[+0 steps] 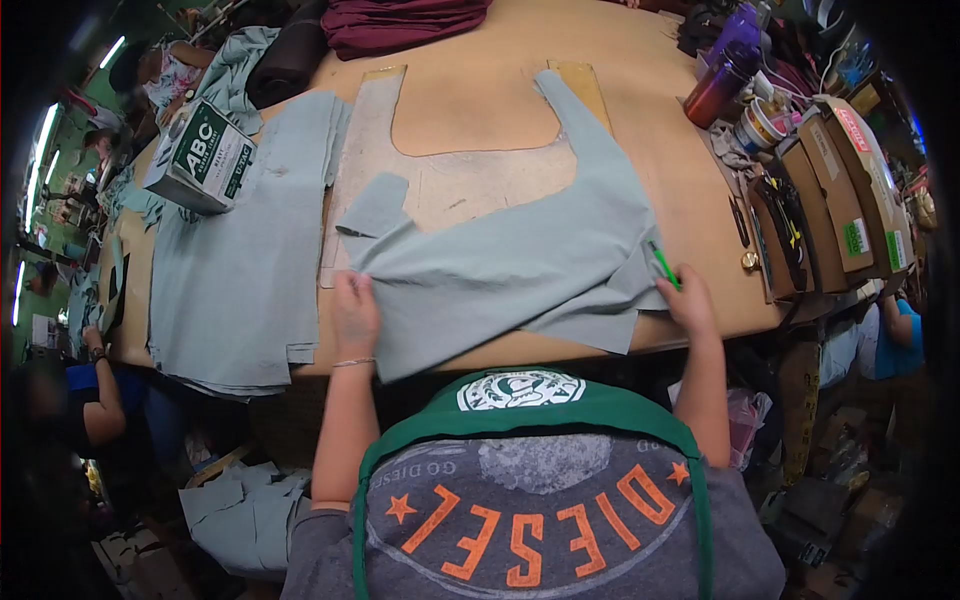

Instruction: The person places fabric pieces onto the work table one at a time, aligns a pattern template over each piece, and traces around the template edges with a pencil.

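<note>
A pale green cloth piece (pixel 510 260) lies bunched and skewed over a worn cardboard pattern (pixel 465 185) on the table. At its left edge my left hand (pixel 356 315) is closed on the cloth. My right hand (pixel 688 298) is closed round a green pen (pixel 663 264) beside the cloth's right edge; whether those fingers also pinch the cloth cannot be made out. One cloth corner is folded over at the upper left, and another part reaches up along the pattern's right arm.
A stack of pale green cloth (pixel 240 260) lies left, with an ABC tin (pixel 203 158) on it. Maroon fabric (pixel 400 22) sits at the back. Cardboard boxes (pixel 835 190) and a purple bottle (pixel 733 50) stand right. A co-worker's arm (pixel 103 405) shows far left.
</note>
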Motion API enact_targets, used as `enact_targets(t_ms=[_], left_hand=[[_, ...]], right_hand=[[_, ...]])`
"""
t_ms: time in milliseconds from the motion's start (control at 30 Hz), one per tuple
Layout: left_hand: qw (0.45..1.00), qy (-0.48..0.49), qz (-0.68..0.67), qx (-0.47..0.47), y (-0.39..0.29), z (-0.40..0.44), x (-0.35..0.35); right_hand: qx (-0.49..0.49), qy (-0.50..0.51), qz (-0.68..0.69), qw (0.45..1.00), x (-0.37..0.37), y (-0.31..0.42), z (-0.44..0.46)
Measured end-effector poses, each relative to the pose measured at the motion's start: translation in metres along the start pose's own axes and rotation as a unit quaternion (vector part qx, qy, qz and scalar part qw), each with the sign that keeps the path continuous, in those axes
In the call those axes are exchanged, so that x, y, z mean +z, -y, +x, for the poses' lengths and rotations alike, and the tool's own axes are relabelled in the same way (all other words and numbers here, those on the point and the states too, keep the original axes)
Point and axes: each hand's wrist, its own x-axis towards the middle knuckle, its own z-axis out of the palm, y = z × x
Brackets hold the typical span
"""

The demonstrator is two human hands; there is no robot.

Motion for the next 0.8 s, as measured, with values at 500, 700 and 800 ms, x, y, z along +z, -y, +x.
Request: enact_targets(t_ms=[500, 700, 800], left_hand=[[0.886, 0.150, -0.431, -0.083, -0.064, 0.145, -0.025], [0.961, -0.072, -0.005, 0.268, -0.162, 0.373, -0.134], [0.984, 0.035, -0.072, 0.161, -0.182, 0.391, -0.181]], right_hand=[[0.008, -0.009, 0.484, 0.875, -0.089, 0.088, 0.087], [-0.097, -0.029, 0.530, 0.842, -0.174, 0.154, 0.196], [-0.129, 0.013, 0.535, 0.835, -0.188, 0.146, 0.205]])
